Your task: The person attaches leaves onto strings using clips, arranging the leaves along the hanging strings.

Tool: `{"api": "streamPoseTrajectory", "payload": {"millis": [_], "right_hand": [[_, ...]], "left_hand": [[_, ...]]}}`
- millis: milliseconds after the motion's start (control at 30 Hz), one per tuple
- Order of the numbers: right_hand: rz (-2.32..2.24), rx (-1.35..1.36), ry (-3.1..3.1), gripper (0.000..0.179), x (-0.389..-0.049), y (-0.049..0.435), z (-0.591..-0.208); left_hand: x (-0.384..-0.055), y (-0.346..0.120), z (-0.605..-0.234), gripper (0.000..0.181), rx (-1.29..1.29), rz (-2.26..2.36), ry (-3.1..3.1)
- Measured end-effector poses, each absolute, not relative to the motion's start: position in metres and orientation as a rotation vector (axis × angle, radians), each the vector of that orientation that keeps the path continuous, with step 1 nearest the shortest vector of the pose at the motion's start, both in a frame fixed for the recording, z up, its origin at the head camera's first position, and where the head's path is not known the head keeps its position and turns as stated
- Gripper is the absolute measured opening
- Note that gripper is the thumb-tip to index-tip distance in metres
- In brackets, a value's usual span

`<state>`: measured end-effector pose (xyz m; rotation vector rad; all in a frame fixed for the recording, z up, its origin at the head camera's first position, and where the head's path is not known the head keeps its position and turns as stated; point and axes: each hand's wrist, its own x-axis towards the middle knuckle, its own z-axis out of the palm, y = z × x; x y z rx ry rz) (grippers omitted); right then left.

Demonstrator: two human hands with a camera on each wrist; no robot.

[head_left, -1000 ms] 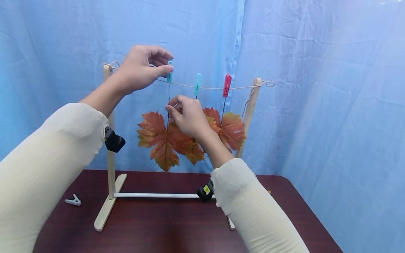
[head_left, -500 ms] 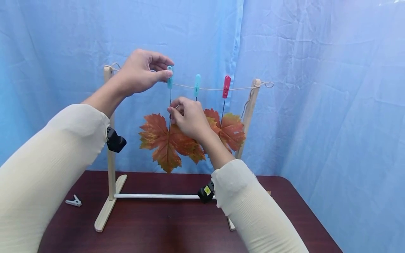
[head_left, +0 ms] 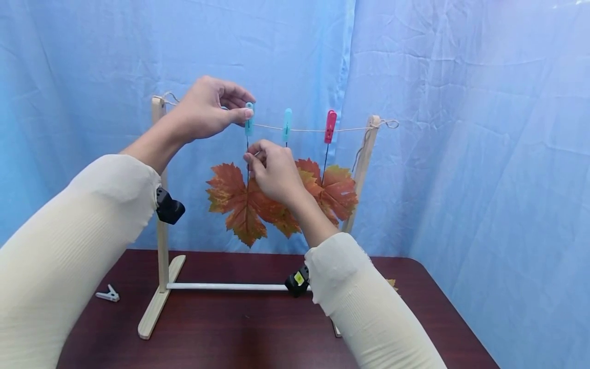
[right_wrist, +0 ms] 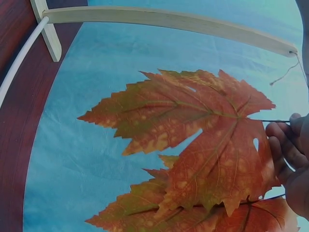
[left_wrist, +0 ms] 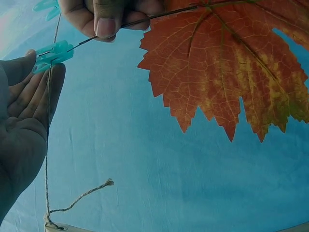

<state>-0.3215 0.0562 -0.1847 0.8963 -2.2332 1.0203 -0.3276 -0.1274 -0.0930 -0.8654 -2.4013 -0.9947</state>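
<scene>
My left hand (head_left: pixel 209 110) pinches a light-blue clothespin (head_left: pixel 249 120) between thumb and fingers, at the string (head_left: pixel 269 126). In the left wrist view, the clothespin's (left_wrist: pixel 54 55) nose meets the tip of a dark leaf stem (left_wrist: pixel 87 42). Below it, my right hand (head_left: pixel 274 166) pinches that stem between thumb and fingertips. The orange-red artificial leaf (head_left: pixel 239 207) hangs under the right hand and overlaps another leaf (head_left: pixel 286 220) behind it. Farther right on the string, a second light-blue clothespin (head_left: pixel 287 125) and a red clothespin (head_left: pixel 330 126) hold leaves by their stems.
A wooden stand with a left post (head_left: pixel 163 246) and right post (head_left: pixel 364 164) carries the string. A white rod (head_left: pixel 226 286) joins its feet low down. A white clothespin (head_left: pixel 108 293) lies on the dark table (head_left: pixel 203 333) at left. Blue curtains (head_left: pixel 461 154) hang behind.
The left hand with its clothespin has come down and slightly right. The leaf has shifted a little right with its stem still in the right hand's pinch.
</scene>
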Motion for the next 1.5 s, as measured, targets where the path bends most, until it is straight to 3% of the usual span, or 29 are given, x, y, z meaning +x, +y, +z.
{"api": "streamPoseTrajectory", "payload": {"millis": [800, 1500], "right_hand": [[1.117, 0.811, -2.148, 0.017, -0.3251, 0.0536, -0.1811], [1.144, 0.782, -2.147, 0.018, -0.3285, 0.0550, -0.1851]], "left_hand": [[-0.3297, -0.1251, -0.0955, 0.032, -0.846, -1.003, -2.405], [-0.3297, -0.1249, -0.0973, 0.044, -0.839, -0.965, -2.401]]}}
